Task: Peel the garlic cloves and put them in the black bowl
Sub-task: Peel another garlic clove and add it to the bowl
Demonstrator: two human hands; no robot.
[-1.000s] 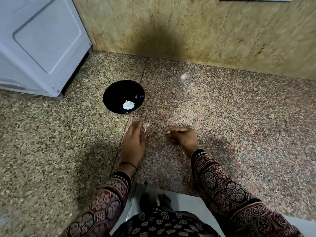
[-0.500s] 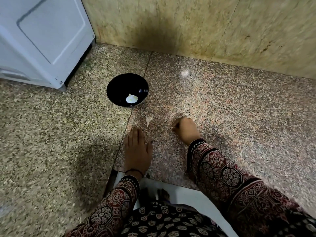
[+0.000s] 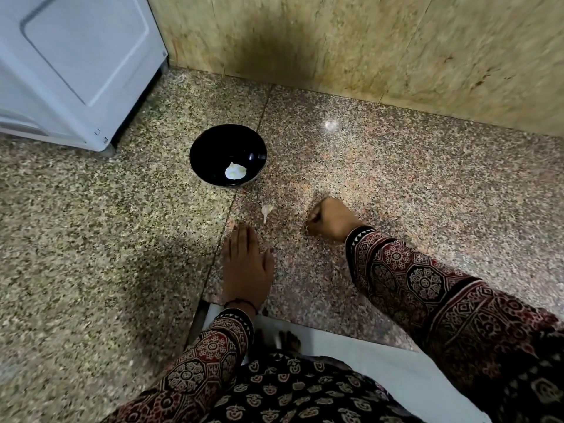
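While the left hand [image 3: 247,267] lies flat with straight fingers on the bench [image 3: 91,239], on the person's side of the black bowl [image 3: 203,148], the right hand [image 3: 332,218] rests curled off to the bowl's right. I cannot tell whether it pinches anything. The hands are apart. An unpeeled garlic clove [image 3: 266,210] lies near the bowl on the person's side, touching neither hand. Peeled garlic [image 3: 235,171] sits inside the bowl. A white appliance [image 3: 76,65] stands left of the bowl, and the wall [image 3: 366,41] rises behind it. Speckled stone spreads wide to the bowl's right. The bench's front edge [image 3: 320,329] runs well apart from the bowl, by the person.
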